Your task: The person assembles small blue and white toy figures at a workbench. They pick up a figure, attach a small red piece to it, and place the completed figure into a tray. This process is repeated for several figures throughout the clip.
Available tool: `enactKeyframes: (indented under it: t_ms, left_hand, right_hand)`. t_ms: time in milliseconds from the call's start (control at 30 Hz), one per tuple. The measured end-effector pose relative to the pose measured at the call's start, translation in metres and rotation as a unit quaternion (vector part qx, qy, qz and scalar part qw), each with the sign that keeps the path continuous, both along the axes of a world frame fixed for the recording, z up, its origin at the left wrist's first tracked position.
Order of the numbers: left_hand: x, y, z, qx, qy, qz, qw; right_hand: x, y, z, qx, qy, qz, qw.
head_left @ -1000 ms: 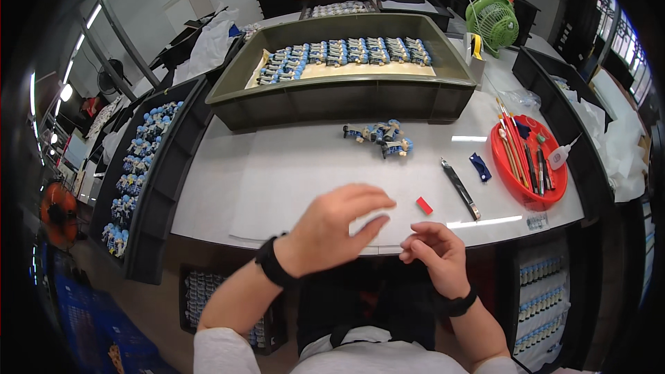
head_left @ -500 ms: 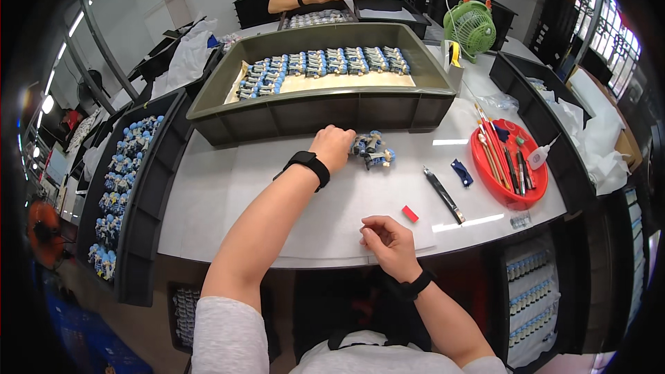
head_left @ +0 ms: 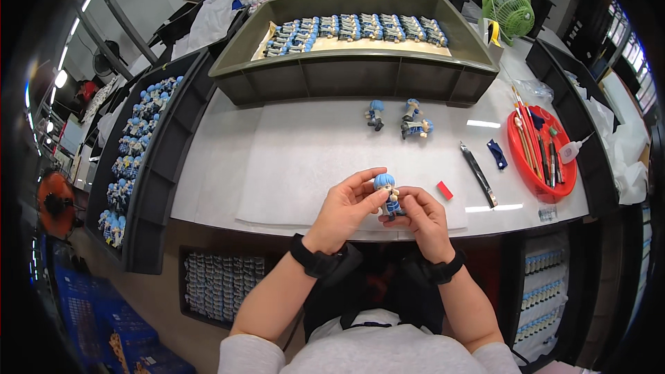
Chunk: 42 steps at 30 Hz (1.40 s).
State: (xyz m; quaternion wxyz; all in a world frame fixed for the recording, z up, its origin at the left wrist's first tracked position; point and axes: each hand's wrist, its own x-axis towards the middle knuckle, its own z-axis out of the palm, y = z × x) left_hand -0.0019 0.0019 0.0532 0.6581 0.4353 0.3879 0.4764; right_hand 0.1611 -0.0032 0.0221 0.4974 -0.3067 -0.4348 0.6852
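A small blue-haired figurine [head_left: 390,197] is held upright between my two hands, over the near part of the white work surface. My left hand [head_left: 350,206] grips it by the head and upper body, with the thumb across its front. The fingers of my right hand [head_left: 424,218] pinch it lower down, at its right side. Farther off on the table, three similar figurines are together: one stands or lies alone [head_left: 375,116], and beside it are an upper one [head_left: 412,107] and one lying sideways [head_left: 417,129].
A deep grey-green bin [head_left: 312,82] with rows of figurines spans the back. Right of my hands lie a red block [head_left: 444,190], a black-handled tool [head_left: 478,173], a dark blue piece [head_left: 497,155] and a red bowl [head_left: 516,161] of brushes. A black crate [head_left: 156,187] of figurines is at left.
My left hand has come back from the figurines near the bin with one of them. My right hand has met it, and both now hold the figurine. The view has tilted downward.
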Motion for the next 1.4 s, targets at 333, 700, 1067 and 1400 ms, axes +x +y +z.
enactKeyframes:
  t_ms: [333,700,1067,1400]
  left_hand:
    - [0.012,0.006,-0.041,-0.049,-0.175,0.043,0.982]
    - [0.005,0.001,-0.042,-0.024,-0.152,0.035,0.988]
    - [0.005,-0.001,-0.045,0.001,-0.185,0.003,0.983]
    - [0.007,-0.001,-0.047,0.032,-0.161,0.007,0.986]
  right_hand:
    - [0.004,-0.003,-0.009,0.039,-0.050,-0.046,0.997]
    - [-0.004,-0.011,-0.014,0.085,-0.061,-0.095,0.990]
    - [-0.005,-0.009,-0.019,0.104,-0.091,-0.137,0.981]
    - [-0.005,-0.009,-0.022,0.117,-0.105,-0.144,0.977]
